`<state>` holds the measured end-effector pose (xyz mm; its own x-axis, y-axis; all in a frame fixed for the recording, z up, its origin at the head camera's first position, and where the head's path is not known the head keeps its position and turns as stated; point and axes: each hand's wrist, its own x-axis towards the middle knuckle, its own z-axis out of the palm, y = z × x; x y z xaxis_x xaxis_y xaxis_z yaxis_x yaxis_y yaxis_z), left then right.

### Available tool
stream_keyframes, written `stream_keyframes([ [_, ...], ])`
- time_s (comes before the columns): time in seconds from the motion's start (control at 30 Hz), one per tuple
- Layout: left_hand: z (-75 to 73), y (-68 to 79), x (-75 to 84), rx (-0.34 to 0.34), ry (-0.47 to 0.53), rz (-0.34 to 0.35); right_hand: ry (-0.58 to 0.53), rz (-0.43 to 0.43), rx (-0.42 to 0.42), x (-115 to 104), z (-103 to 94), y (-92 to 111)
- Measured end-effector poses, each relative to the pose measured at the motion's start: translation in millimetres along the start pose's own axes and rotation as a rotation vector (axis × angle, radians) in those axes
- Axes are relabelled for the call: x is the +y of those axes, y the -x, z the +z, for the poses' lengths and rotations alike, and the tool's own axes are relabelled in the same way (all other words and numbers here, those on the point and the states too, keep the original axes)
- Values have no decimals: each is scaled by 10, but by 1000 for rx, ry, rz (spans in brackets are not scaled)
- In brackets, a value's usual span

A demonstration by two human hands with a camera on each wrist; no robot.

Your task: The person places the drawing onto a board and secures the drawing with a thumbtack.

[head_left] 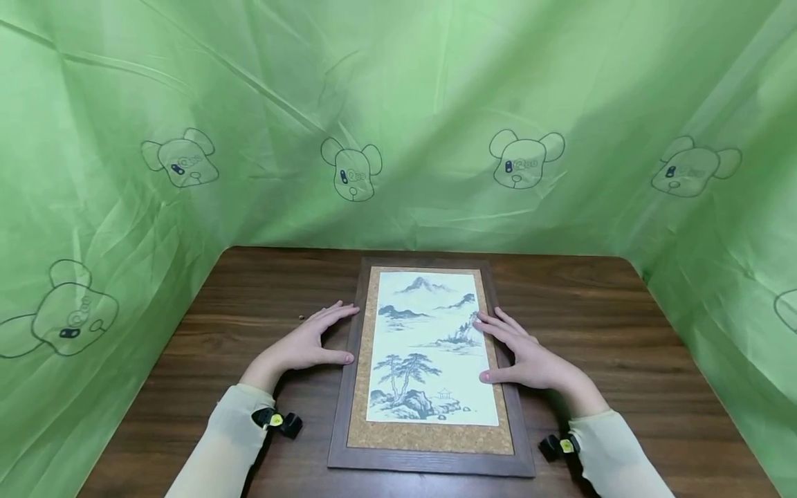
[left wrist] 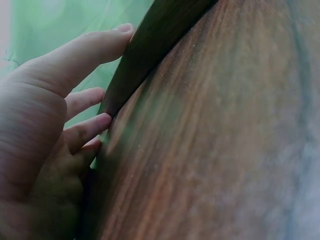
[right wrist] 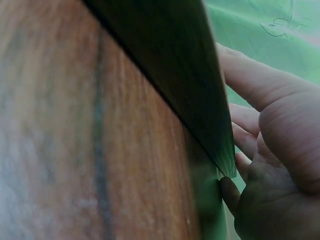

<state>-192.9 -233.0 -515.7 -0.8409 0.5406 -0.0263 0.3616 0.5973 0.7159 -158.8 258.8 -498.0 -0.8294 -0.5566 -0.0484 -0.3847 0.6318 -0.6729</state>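
A dark wooden picture frame (head_left: 429,462) lies flat on the table in the head view. Inside it is a cork backing (head_left: 429,438), with a white sheet (head_left: 457,373) printed with a blue landscape of mountains and pine trees. My left hand (head_left: 299,344) touches the frame's left edge with extended fingertips and thumb. Across the right side of the frame lies my right hand (head_left: 529,360), its fingers and thumb reaching over the edge onto the sheet. Both wrist views show the frame's dark side (left wrist: 145,50) rising from the table beside the fingers.
The brown wood-grain table (head_left: 623,325) extends on both sides of the frame. Green fabric (head_left: 429,69) with printed bear heads stands around its back and sides. A tiny dark speck (head_left: 301,317) lies left of the frame. Black cameras are strapped to both wrists.
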Motion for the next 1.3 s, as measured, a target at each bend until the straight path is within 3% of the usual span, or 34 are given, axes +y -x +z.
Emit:
stream_keyframes([
  [0.1,-39,14,38,-9,-17,-7,-19,4,-12,9,17,17],
  [0.17,-123,25,58,22,-11,-1,-26,1,-12,9,16,15],
  [0.3,-399,71,47,189,-9,-4,-28,4,-6,11,-13,11],
  [0.43,-688,222,-82,327,-95,-107,-37,10,-9,-7,-25,-26],
  [0.53,-773,299,-181,327,-136,-187,-43,6,-8,-5,-18,-15],
  [0.67,-727,310,-254,289,-121,-215,-59,-3,-11,6,7,35],
  [0.9,-587,205,-288,275,-121,-192,-51,0,5,2,-7,75],
  [1.3,-554,177,-318,278,-233,-173,-56,9,-15,9,1,46],
])
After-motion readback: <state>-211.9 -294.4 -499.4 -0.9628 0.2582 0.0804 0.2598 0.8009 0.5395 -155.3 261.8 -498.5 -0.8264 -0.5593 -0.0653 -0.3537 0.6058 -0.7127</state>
